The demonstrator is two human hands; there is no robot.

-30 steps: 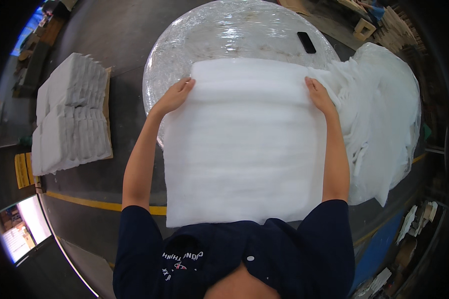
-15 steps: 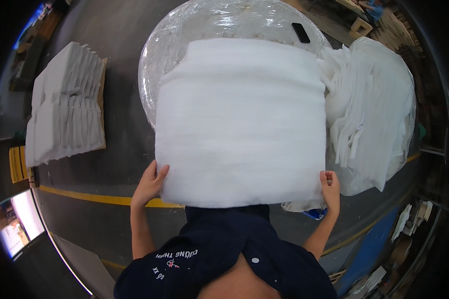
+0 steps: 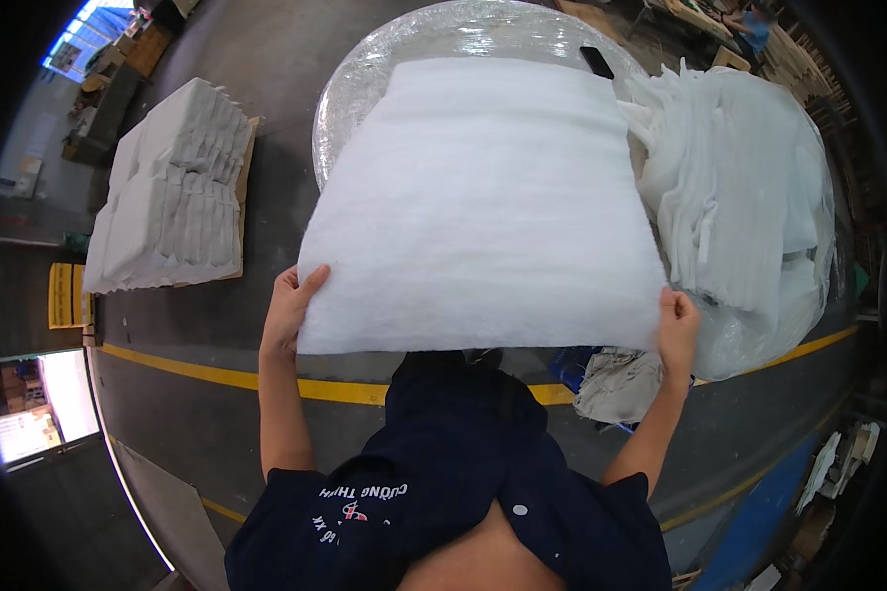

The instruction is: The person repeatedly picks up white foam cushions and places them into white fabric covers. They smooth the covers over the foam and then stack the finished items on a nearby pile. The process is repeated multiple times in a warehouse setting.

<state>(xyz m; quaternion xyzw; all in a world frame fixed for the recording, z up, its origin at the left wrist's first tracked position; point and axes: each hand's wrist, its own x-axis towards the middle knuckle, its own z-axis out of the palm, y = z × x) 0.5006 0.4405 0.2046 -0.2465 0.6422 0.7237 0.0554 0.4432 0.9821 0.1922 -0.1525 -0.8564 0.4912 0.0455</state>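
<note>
White padding sheet (image 3: pixel 473 207), one: across round plastic-wrapped counter (image 3: pixel 463 28), reaching past its near edge. Left hand (image 3: pixel 291 307), right hand (image 3: pixel 676 330): each pinching a side near the close corner. Step, as judged: spreading the sheet; next move calls for even two-handed tension.

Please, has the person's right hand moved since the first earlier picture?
Yes. Judged against the black phone on the round plastic-wrapped surface, the right hand has moved farther away, back toward the person's navy shirt.
</note>
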